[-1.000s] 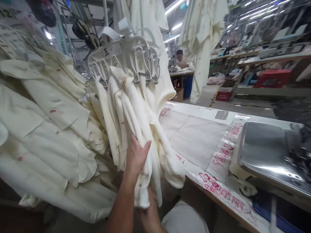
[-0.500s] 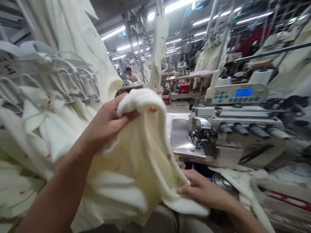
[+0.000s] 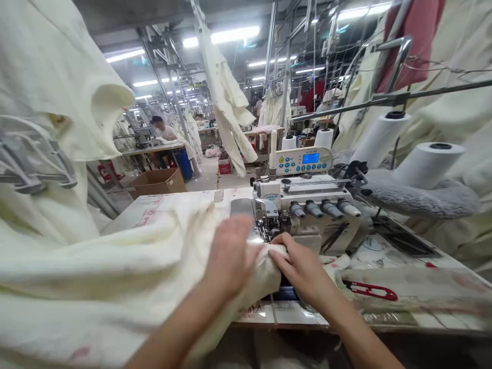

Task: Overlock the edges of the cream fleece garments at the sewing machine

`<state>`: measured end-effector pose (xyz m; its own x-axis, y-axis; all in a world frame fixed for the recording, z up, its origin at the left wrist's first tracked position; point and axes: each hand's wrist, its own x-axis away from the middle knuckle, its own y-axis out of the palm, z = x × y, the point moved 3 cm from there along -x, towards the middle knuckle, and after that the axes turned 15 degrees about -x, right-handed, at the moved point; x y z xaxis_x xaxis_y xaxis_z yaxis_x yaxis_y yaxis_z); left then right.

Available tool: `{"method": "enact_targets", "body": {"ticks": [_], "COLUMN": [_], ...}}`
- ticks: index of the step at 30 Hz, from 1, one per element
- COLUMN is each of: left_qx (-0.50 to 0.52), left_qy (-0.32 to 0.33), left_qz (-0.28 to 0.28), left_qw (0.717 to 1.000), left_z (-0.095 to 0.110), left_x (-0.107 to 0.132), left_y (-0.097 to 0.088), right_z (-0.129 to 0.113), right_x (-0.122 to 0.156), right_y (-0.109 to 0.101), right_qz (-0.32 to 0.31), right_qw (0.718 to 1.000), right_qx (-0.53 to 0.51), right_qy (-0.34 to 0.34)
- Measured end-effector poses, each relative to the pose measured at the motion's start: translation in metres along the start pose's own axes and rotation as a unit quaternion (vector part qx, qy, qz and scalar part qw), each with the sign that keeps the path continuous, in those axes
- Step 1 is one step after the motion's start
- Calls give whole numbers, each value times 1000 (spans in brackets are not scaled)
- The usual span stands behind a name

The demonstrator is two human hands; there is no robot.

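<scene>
The soft cream garment [image 3: 115, 261] looked light but bulky, a limp cloth likely to bunch and slide, best taken by its folded edge. It lay gathered on the table [image 3: 280, 320], against the front of the overlock sewing machine [image 3: 307, 205]. The slightly blurred left hand [image 3: 230, 253] curled over the cloth, while the right hand [image 3: 303, 266] pressed its fingers [image 3: 279, 254] onto the folded edge, both gripping the fabric. Red thread snips [image 3: 371, 291] lay to the right.

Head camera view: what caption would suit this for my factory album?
A person's left hand and right hand hold cream fabric at a sewing machine.
</scene>
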<state>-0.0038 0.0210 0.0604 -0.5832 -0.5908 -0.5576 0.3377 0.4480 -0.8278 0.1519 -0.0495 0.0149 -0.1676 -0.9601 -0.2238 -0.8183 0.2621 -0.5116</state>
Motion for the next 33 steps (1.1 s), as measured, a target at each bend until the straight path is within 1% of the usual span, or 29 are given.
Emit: {"method": "enact_targets", "body": {"ticks": [1,2,3,5,7,8,9,12,13,15,18,20,27,29,32,33], "left_qx": [22,37,46,56,69,73,74,70,70,72,75,77,81,77,78,81], "left_qy": [7,17,15,4,1,0,-1,-6,-9,-13,-14,-16,-24,-28,-34,-34], "left_qz": [-34,-64,-90,-123,-140,-145,-148,-152,-152,-147,-135,-132,-141,-140,-142,-143], "left_qw": [999,997,995,991,988,987,986,986,986,986,988,988,986,987,986,986], "left_z": [17,30,37,40,36,33,31,30,30,30,30,30,30,29,28,28], "left_x": [8,16,22,26,22,18,13,2,0,-3,-4,-4,-7,-9,-11,-11], "left_y": [11,21,28,38,42,44,45,50,52,56,59,59,60,61,63,63], "right_z": [2,4,6,10,13,14,14,16,17,20,27,29,30,32,38,40], "right_x": [0,0,0,0,-2,-3,-4,-8,-9,-8,-5,-3,-4,3,23,29], "right_y": [1,1,0,-2,-5,-6,-7,-4,-2,2,8,9,13,13,11,11], "right_qz": [9,14,14,2,-9,-3,13,88,111,146,177,189,238,260,331,338], "right_qw": [1000,1000,1000,998,995,995,996,995,992,988,982,980,969,962,936,933], "right_qx": [5,1,-13,-60,-95,-95,-83,-21,-12,-26,-66,-66,30,43,28,18], "right_qy": [10,13,12,13,19,24,31,53,54,42,8,-12,-65,-77,-116,-121]}}
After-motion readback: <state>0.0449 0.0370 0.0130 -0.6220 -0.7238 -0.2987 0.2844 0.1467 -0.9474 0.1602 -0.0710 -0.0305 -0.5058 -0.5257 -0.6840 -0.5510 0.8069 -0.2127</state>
